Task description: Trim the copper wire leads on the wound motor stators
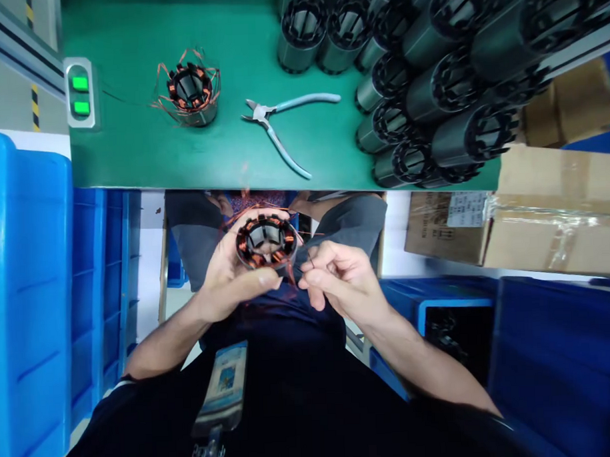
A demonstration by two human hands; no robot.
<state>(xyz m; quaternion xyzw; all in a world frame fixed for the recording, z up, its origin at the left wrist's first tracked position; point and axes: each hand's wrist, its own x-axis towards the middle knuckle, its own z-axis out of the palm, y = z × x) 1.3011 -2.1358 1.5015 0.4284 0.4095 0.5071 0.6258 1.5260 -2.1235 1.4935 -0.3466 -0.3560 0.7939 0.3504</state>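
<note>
My left hand [237, 281] grips a round black motor stator [266, 242] wound with copper wire, its open end facing up, above my lap. Loose copper wires stick out around the stator's rim. Just right of it, my right hand [337, 277] is closed in a pinch, with thumb and fingertips on a thin wire [311, 260]. On the green table, a second wound stator [193, 92] stands upright at the left, with wire loops around its top. Cutting pliers [263, 113] with pale blue handles lie with their jaws open in the middle of the table.
Several black stator cores [391, 122] are stacked at the table's right. A switch box [81, 93] with two green lights sits at the left edge. Blue bins [30, 291] stand at the left; cardboard boxes [554, 210] and blue crates [554, 353] stand at the right.
</note>
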